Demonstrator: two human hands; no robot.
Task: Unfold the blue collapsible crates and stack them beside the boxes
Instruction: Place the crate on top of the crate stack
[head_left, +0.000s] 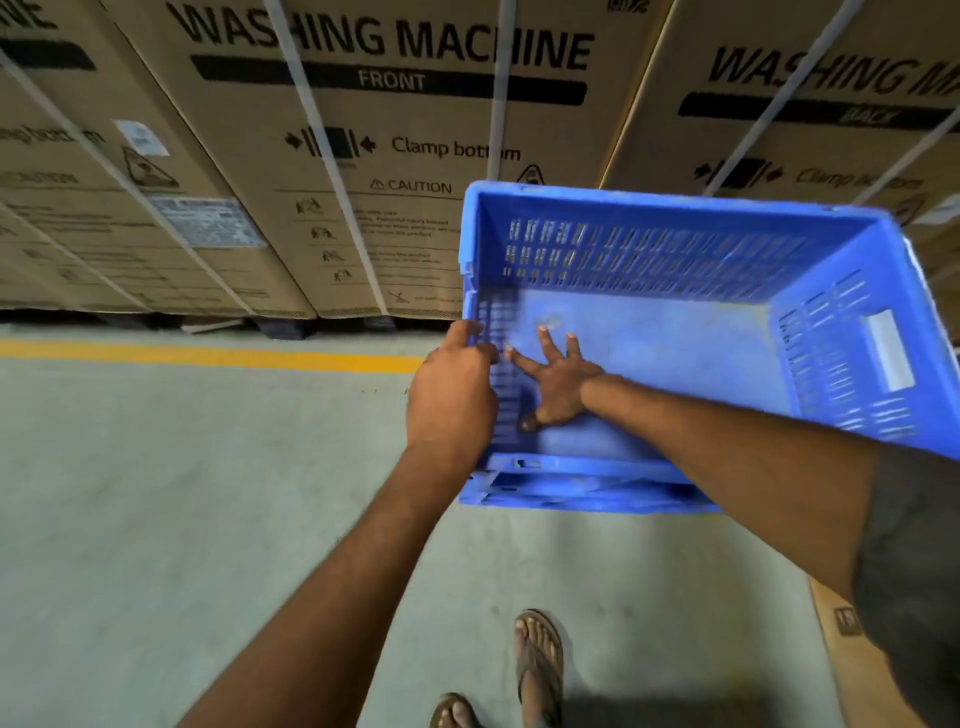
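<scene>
Blue crate (675, 332) lies near the boxes (395, 156), long axis running along them. Its left wall (493, 322) stands between the hands: left hand (452, 400) fingers (464, 332) curled over its rim, right hand (558, 384) spread flat inside.

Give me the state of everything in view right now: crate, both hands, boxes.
Blue crate: walls up, empty, tilted toward the camera.
Left wall: motion-blurred; locked or not, cannot tell.
Left hand: grips the left wall from outside.
Right hand: inside the crate, fingers spread straight against it.
Washing machine boxes: closed, strapped, standing behind the crate.
</scene>
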